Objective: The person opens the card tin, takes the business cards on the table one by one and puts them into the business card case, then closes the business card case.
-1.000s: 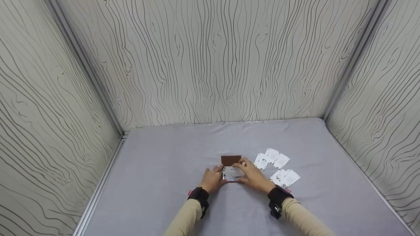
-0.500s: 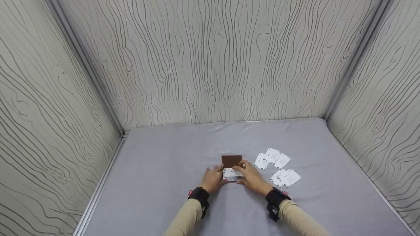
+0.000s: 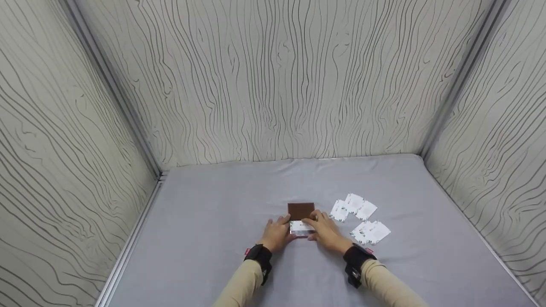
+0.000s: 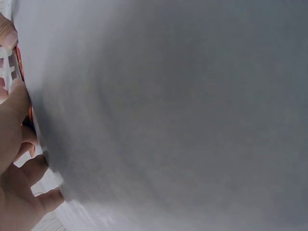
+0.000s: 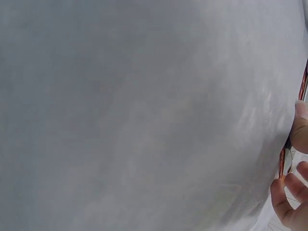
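A brown card holder (image 3: 301, 210) lies unfolded on the grey cloth, its far flap bare. On its near half a white card (image 3: 298, 224) with a printed corner sits in or under a clear, shiny sleeve. My left hand (image 3: 275, 233) grips the holder's left side, fingers by the fold and thumb at the near corner. My right hand (image 3: 329, 233) pinches the card at its right side, index fingertip on the card's far edge, thumb near the holder's near right corner. Both wrist views catch only fingers and a thin reddish-brown edge (image 4: 20, 62) of the holder.
Several white printed cards lie to the right in two loose groups, a farther group (image 3: 354, 202) and a nearer group (image 3: 375, 232). Grey cloth (image 3: 222, 204) covers the table. Wood-patterned panels (image 3: 273, 85) stand behind and on both sides.
The white card has slid toward me over the holder's near half, baring more of the brown flap. My right hand has shifted slightly left and nearer; my left hand stays put.
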Demonstrator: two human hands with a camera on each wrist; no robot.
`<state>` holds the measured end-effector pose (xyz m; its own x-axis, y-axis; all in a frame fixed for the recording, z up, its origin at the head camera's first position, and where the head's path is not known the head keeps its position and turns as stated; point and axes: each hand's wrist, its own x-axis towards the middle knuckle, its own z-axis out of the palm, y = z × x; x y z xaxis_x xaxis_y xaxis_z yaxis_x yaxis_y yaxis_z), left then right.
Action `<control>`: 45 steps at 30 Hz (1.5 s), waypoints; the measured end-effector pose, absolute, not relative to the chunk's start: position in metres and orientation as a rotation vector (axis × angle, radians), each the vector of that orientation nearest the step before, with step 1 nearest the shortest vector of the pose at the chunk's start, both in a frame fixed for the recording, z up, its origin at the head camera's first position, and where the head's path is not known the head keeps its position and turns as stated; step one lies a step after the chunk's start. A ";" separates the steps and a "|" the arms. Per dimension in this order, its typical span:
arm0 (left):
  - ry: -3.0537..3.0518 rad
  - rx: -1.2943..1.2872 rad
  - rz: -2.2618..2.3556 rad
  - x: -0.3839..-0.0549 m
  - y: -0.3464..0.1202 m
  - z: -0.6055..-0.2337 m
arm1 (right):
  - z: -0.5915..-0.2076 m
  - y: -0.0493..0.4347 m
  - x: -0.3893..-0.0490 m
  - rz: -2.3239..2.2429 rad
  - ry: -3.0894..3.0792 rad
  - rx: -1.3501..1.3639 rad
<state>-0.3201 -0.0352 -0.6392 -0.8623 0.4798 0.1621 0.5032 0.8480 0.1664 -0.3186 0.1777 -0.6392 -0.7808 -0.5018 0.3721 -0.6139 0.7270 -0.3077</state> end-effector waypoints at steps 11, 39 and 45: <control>-2.915 -0.766 -0.354 -0.317 -0.035 -0.636 | -0.633 0.175 -0.319 0.615 -2.877 0.813; -2.911 -0.795 -0.422 -0.319 -0.037 -0.637 | -0.613 0.252 -0.313 0.717 -2.766 0.866; -2.933 -0.791 -0.454 -0.319 -0.037 -0.637 | -0.609 0.281 -0.309 0.716 -2.796 0.843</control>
